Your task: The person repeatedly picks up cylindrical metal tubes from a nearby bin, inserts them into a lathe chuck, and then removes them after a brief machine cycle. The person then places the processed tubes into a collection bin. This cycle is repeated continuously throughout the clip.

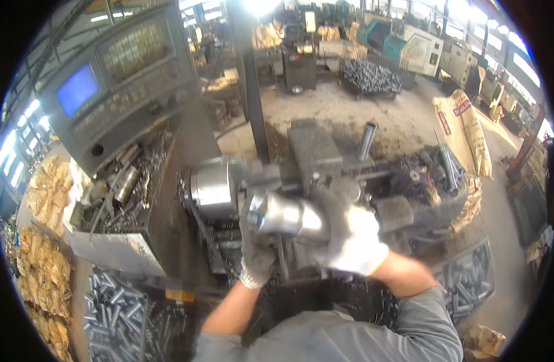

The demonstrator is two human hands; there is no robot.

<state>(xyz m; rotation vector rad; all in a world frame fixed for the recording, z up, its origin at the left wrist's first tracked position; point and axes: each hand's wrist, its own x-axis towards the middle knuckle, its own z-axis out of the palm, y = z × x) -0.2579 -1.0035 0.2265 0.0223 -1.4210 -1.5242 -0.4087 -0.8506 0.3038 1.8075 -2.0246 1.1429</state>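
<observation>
A shiny stepped metal cylinder (296, 217) is held crosswise in front of the lathe, tilted slightly down to the right. My left hand (257, 258), in a dirty grey glove, grips its left end from the near side. Around its right end closes my right hand (355, 235), in a white and grey glove; its fingers are dark and smeared by motion. Just beyond and left of the cylinder is the round bright lathe chuck (213, 188). The cylinder looks apart from the chuck. My hands partly cover the lathe bed.
At left stands a control panel (120, 78) with a blue screen, above a tray (117, 250) of dirty parts and chips. Bins of metal tubes (114, 317) and more tubes (467, 280) flank me. An upright tube (366, 142) stands on the machine. Sacks (464, 133) lie around.
</observation>
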